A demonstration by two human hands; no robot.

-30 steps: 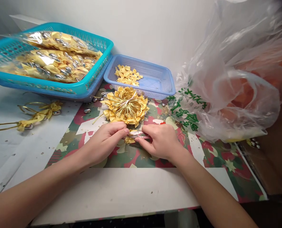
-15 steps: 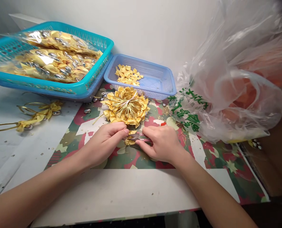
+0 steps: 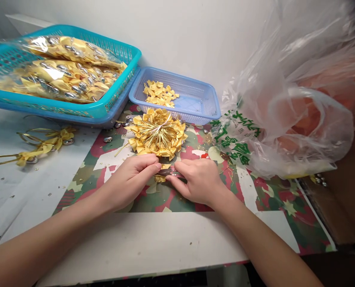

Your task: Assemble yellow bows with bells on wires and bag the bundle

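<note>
My right hand (image 3: 197,179) is closed around a small pair of metal pliers (image 3: 173,172), whose tips point left. Those tips reach the pinched thumb and fingers of my left hand (image 3: 138,173); what they hold there is too small and hidden to make out. Yellow ribbon bows (image 3: 160,178) lie just under the tool, partly covered by it. Directly beyond my hands sits a round bundle of yellow bows with gold wire stems (image 3: 158,131), tied at the centre with a pale band.
A teal basket (image 3: 105,104) at the back left holds clear bags of yellow bows with silver beads. Beside it, a blue basket (image 3: 199,83) contains loose bows (image 3: 159,93). Finished-looking wired bows (image 3: 46,147) lie left. A large plastic bag (image 3: 285,131) occupies the right.
My right hand has shifted slightly left, closer to my left hand. The pliers' jaws, apart before, now look closed together. The whole view has moved a little.
</note>
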